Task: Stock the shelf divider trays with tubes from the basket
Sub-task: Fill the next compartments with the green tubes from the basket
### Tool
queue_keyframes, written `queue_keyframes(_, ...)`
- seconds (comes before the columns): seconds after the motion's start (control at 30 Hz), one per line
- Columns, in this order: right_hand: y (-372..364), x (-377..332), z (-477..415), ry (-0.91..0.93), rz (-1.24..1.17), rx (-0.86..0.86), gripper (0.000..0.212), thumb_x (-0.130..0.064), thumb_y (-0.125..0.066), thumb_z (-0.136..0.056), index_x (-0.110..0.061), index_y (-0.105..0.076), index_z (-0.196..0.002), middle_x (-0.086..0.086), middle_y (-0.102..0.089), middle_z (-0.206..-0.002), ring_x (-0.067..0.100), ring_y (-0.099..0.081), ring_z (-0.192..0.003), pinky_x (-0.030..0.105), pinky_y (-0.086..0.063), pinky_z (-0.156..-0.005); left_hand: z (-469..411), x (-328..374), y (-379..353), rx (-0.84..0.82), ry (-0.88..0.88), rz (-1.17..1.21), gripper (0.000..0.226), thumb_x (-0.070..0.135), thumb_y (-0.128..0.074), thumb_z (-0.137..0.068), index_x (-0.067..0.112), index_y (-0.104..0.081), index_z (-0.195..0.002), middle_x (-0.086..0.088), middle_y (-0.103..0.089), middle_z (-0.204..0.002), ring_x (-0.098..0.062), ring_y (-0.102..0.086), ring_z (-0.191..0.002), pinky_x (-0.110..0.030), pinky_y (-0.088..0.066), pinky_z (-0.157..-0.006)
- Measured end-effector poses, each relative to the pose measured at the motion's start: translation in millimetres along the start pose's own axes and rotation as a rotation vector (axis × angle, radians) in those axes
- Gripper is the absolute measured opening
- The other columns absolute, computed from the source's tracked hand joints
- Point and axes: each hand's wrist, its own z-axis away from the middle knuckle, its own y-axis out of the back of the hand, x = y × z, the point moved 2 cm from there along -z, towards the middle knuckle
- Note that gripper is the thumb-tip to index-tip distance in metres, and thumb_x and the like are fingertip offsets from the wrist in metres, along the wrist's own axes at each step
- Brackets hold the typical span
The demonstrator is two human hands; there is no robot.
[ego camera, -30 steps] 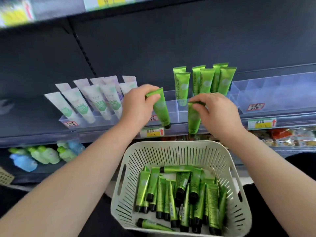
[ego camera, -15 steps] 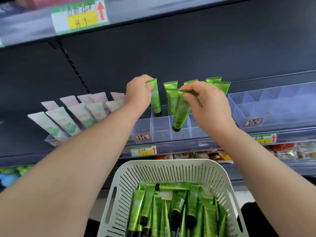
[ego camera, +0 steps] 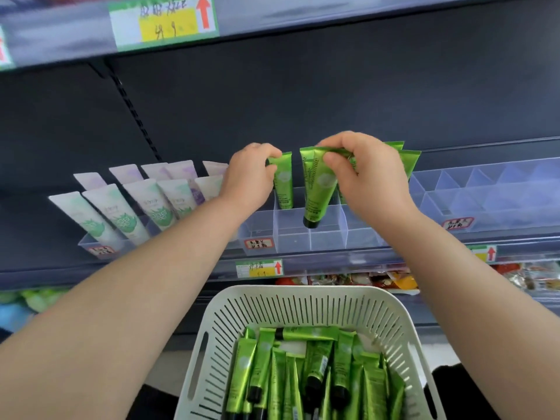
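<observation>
Head view: both hands are up at the clear plastic divider tray (ego camera: 327, 241) on the dark shelf. The left hand (ego camera: 251, 174) pinches the flat crimped end of a glossy green plastic tube (ego camera: 283, 183), cap down, its lower part already inside a back cell. The right hand (ego camera: 369, 180) pinches the crimp of a second green tube (ego camera: 318, 192), black cap lowest, slightly tilted, the cap just inside a cell nearer the front. Holding by the crimp probably leaves the narrow cap end free to thread between the dividers, and the tubes end up label-out. More upright green tubes (ego camera: 409, 162) show behind the right hand. The white slotted plastic basket (ego camera: 303, 301) sits below the shelf edge, between the forearms for short reaches, with many loose green tubes (ego camera: 303, 374) lying in it. Front cells look unfilled, so stocking is judged partway. Pale white tubes (ego camera: 121, 213) lean in the tray to the left.
</observation>
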Motion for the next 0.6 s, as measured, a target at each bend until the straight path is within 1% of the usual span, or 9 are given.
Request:
queue_keyframes(0.1,-10.9,-9.2,-15.8,0.005,0.006,0.011,0.021,-0.022,-0.053,-0.093,-0.027,-0.067,-0.107,-0.010,-0.067,-0.105,0.017,-0.059,-0.097,0.036,-0.048,-0.084,22.1,-3.8,11.8,-0.032,-0.082,-0.029,0.027,0.006,-0.060,-0.089,0.017,-0.069,-0.112,-0.001,-0.063,-0.119,-0.021,-0.057,-0.109,-0.032,-0.045,-0.092)
queue_keyframes(0.2,-27.3,-17.3,-30.6,0.045,0.083,-0.021,0.022,-0.024,-0.052,-0.093,-0.027,-0.067,-0.110,-0.010,-0.067,-0.107,0.018,-0.059,-0.093,0.033,-0.048,-0.082,41.6,-11.0,17.7,-0.070,-0.105,-0.064,0.028,0.004,-0.060,-0.088,0.016,-0.070,-0.111,-0.002,-0.063,-0.121,-0.022,-0.056,-0.111,-0.033,-0.045,-0.091)
queue_keyframes(0.33,-51.7,-17.0,-44.1,0.088,0.233,-0.109,0.023,-0.024,-0.049,-0.095,-0.026,-0.064,-0.113,-0.003,-0.066,-0.110,0.022,-0.058,-0.102,0.035,-0.047,-0.080,56.3,-19.5,20.2,-0.079,-0.124,-0.073,0.030,0.001,-0.056,-0.089,0.014,-0.070,-0.111,-0.003,-0.061,-0.126,-0.021,-0.054,-0.114,-0.030,-0.041,-0.091)
queue_keyframes(0.47,-62.4,-10.0,-55.1,0.038,0.278,-0.107,0.024,-0.022,-0.049,-0.095,-0.024,-0.063,-0.114,0.003,-0.066,-0.109,0.028,-0.057,-0.101,0.035,-0.044,-0.076,65.0,-19.5,15.5,-0.115,-0.125,-0.090,0.032,0.000,-0.055,-0.091,0.016,-0.069,-0.114,-0.001,-0.058,-0.130,-0.020,-0.052,-0.116,-0.026,-0.038,-0.084)
queue_keyframes(0.53,-64.1,-9.0,-59.9,0.040,0.291,-0.106,0.024,-0.021,-0.050,-0.094,-0.023,-0.064,-0.114,0.004,-0.067,-0.108,0.029,-0.058,-0.100,0.035,-0.043,-0.076,66.2,-17.5,12.2,-0.138,-0.134,-0.108,0.035,-0.004,-0.056,-0.089,0.017,-0.068,-0.114,-0.001,-0.057,-0.130,-0.020,-0.051,-0.117,-0.028,-0.040,-0.086)
queue_keyframes(0.6,-66.2,-8.1,-62.5,0.047,0.312,-0.113,0.023,-0.020,-0.051,-0.094,-0.024,-0.064,-0.113,0.005,-0.066,-0.107,0.030,-0.058,-0.099,0.034,-0.042,-0.073,65.4,-15.8,11.2,-0.142,-0.127,-0.094,0.036,-0.005,-0.055,-0.089,0.016,-0.068,-0.115,-0.001,-0.057,-0.130,-0.020,-0.051,-0.117,-0.033,-0.044,-0.091)
